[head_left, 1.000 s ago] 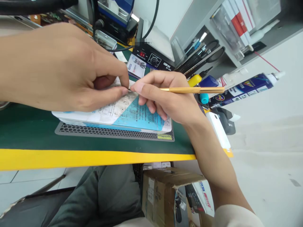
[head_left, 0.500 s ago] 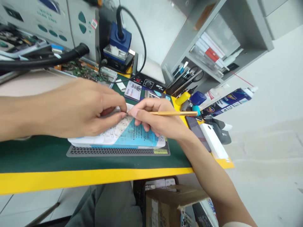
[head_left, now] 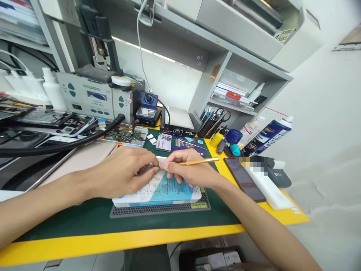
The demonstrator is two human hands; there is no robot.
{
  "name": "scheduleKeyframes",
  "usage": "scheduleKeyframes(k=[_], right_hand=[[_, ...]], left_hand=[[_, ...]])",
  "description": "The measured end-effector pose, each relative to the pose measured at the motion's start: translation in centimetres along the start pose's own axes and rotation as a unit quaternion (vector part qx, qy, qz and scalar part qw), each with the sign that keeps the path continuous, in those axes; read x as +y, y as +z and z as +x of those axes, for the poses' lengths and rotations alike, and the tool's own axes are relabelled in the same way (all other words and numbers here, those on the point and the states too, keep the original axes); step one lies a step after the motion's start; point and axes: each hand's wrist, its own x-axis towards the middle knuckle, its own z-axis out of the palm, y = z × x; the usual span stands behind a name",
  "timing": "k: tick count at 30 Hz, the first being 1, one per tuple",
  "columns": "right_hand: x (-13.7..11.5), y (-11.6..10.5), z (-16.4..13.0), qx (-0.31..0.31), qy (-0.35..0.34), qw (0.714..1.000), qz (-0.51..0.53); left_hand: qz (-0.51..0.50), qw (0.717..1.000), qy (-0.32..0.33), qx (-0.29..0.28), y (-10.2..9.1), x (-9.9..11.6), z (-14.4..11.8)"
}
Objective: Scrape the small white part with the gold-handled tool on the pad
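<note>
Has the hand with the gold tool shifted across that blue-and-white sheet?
No. The right hand rests at the same spot on the sheet; only the camera moved.

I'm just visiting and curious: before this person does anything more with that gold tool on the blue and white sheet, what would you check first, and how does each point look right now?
1. Left hand pinching at the top edge of the blue and white sheet: ok.
2. Right hand has a pen-like grip on the gold tool: ok.
3. Tool tip meets the left fingertips: cannot tell, the fingers hide it.
4. Sheet lies flat on the honeycomb mat: ok.
5. Black hose stays behind the hands: ok.
6. Dark phone lies clear of the right forearm: ok.
</note>
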Motion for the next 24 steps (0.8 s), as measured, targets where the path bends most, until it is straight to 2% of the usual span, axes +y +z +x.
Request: scheduleKeyframes(k=[7, 18, 24], right_hand=[[0.8, -0.5, 0.2, -0.016, -0.016, 1.000, 0.011], [0.7, -0.3, 0.2, -0.004, -0.015, 0.998, 0.068], [0.7, -0.4, 0.4, -0.024, 0.007, 0.997, 0.079]], left_hand=[[0.001, 1.000, 0.007, -0.012, -0.7, 0.6, 0.2], [0.002, 1.000, 0.002, 0.008, -0.1, 0.5, -0.2], [-0.024, 1.000, 0.008, 0.008, 0.8, -0.6, -0.7]])
